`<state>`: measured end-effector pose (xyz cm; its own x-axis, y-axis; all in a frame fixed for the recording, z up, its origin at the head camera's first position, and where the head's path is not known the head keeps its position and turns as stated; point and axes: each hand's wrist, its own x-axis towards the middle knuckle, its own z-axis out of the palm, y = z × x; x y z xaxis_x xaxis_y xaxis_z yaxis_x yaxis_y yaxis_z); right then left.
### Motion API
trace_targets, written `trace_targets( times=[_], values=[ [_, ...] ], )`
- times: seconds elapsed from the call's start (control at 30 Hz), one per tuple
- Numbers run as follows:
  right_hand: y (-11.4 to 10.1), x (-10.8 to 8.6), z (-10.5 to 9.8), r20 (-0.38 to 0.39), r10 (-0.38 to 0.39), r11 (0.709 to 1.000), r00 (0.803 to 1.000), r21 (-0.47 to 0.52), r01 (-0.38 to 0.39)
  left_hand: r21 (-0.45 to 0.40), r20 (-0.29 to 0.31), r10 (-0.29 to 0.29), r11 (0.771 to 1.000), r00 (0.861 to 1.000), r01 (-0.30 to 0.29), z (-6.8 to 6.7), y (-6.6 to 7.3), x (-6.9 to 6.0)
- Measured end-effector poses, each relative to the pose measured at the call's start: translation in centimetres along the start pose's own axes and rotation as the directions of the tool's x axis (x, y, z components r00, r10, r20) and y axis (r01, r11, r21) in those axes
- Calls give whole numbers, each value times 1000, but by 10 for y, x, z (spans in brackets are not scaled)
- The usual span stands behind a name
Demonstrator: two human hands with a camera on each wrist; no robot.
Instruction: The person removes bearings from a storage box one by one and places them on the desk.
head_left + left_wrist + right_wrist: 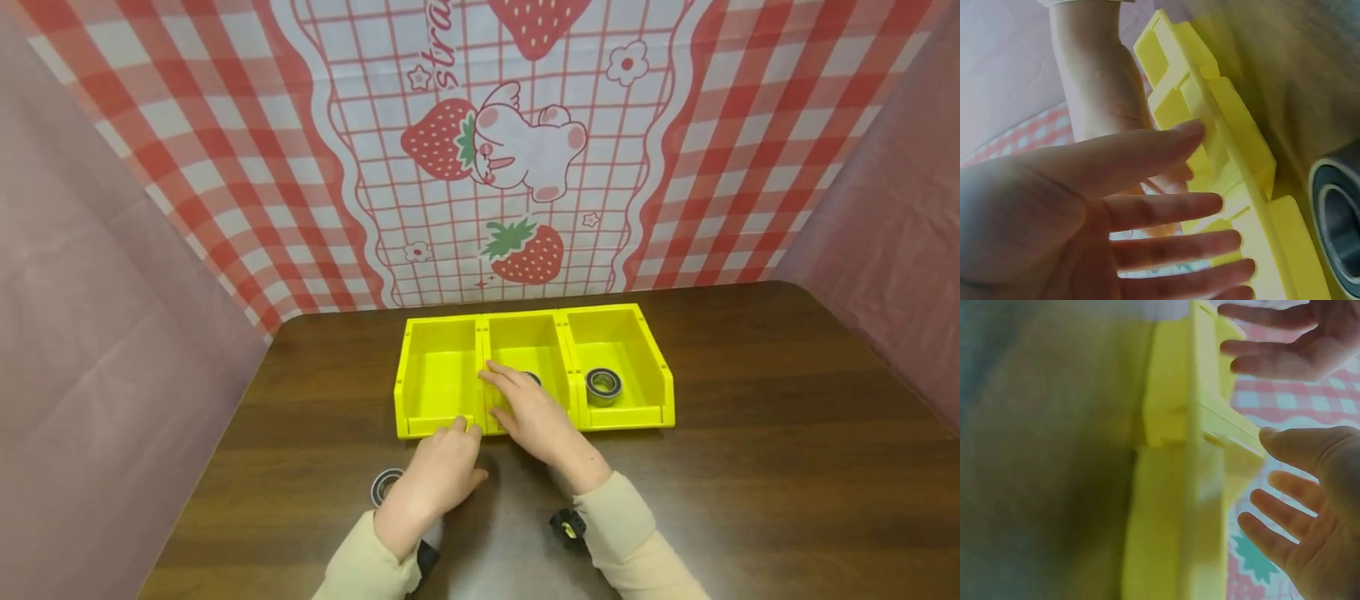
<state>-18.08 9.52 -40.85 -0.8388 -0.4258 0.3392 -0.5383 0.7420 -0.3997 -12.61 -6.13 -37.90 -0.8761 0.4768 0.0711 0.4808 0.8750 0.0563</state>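
A yellow storage bin set with three compartments stands on the table. My left hand is at the front rim of the left compartment, its fingers extended in the left wrist view and nothing in its grasp. My right hand reaches over the front of the middle compartment by the left divider, fingers spread and holding nothing. One ball bearing lies in the right compartment. Another bearing shows in the middle one, mostly hidden by my right hand. A third bearing sits on the table, partly covered by my left wrist.
The brown wooden table extends to both sides of the bins. Behind it hangs a red-and-white checked cloth with strawberry prints. Pink cloth flanks the table. A black device is at my right wrist.
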Motion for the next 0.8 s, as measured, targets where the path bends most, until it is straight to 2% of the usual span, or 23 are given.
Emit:
trace_targets(
  times=[0.17, 0.3, 0.37, 0.47, 0.63, 0.8],
  values=[
    [8, -1, -22, -48, 49, 998, 998, -33, -51, 73, -93, 57, 996, 994, -50, -4, 7, 16],
    [18, -3, -42, -60, 123, 989, 991, -75, -127, 119, -200, 113, 989, 973, -90, -8, 13, 33],
    [24, -5, -49, -65, 160, 983, 985, -84, -165, 113, -222, 132, 988, 966, -109, -9, 15, 42],
    [32, -8, -55, -50, 207, 974, 977, -86, -211, 103, -206, 144, 987, 968, -125, -7, 16, 57],
    [44, -12, -59, 10, 287, 956, 958, -67, -286, 95, -133, 139, 987, 981, -127, 4, 17, 80],
    [49, -11, -60, 46, 312, 949, 949, -58, -310, 87, -74, 115, 990, 991, -108, 9, 20, 97]
  ],
)
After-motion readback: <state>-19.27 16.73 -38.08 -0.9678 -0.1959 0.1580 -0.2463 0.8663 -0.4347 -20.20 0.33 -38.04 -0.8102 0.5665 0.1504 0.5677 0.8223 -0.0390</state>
